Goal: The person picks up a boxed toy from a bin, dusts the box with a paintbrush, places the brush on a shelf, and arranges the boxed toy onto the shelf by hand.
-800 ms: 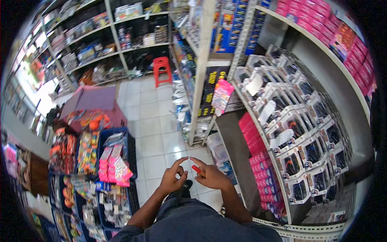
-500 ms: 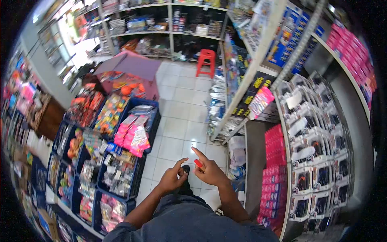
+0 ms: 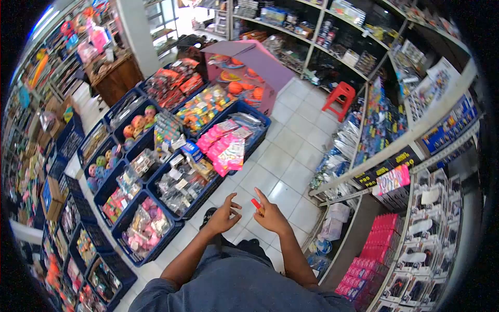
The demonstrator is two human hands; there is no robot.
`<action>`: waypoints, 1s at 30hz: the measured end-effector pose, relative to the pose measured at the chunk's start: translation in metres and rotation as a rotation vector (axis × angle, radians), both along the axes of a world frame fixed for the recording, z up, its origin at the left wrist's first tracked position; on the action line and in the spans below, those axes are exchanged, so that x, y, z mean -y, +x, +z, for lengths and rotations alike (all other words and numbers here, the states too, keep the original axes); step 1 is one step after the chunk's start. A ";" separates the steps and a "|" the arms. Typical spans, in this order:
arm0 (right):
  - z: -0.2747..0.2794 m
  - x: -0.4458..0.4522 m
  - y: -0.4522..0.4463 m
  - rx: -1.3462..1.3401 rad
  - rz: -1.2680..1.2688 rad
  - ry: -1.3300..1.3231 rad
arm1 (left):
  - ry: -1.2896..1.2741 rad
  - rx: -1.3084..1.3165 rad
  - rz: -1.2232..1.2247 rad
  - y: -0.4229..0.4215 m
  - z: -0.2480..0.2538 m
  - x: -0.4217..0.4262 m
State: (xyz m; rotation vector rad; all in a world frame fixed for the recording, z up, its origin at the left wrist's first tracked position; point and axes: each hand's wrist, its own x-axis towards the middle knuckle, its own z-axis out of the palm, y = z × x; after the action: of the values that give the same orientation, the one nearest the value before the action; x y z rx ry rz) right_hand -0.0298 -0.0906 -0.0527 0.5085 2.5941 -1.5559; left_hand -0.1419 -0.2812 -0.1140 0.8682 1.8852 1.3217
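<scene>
My left hand is held out over the tiled floor in front of my body, fingers apart and holding nothing. To its right, my right hand has the index finger stretched forward. A small red stick-like piece with a bit of yellow sits in that hand, pinched against the fingers; its kind is too small to make out. Neither hand touches the goods around. Nearest to the left hand is a blue crate of plastic-wrapped goods, with pink packets beyond it.
Blue crates with toy balls and other goods stand to the left. A large pink-purple carton and a red stool are ahead. White tiled floor runs between the crates and the right-hand shelves, with pink boxes and hanging packs.
My view has turned to the left, so crates and stool appear further right. My left hand's fingers have spread a little; the right hand still holds the red piece.
</scene>
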 end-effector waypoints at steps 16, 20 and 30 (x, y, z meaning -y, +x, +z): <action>-0.095 0.161 -0.269 0.080 0.369 0.065 | -0.036 0.209 0.416 -0.139 -0.051 0.193; -0.172 0.179 -0.329 0.180 0.309 0.006 | 0.006 0.340 0.575 -0.166 -0.127 0.229; -0.268 0.200 -0.426 0.222 0.127 0.127 | -0.264 0.120 0.630 -0.305 -0.270 0.260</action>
State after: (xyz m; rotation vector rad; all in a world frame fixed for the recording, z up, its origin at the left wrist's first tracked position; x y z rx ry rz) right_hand -0.4553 -0.2904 -0.3210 0.4850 2.5112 -1.2269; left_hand -0.4467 -0.5412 -0.3835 0.0459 2.2618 1.3815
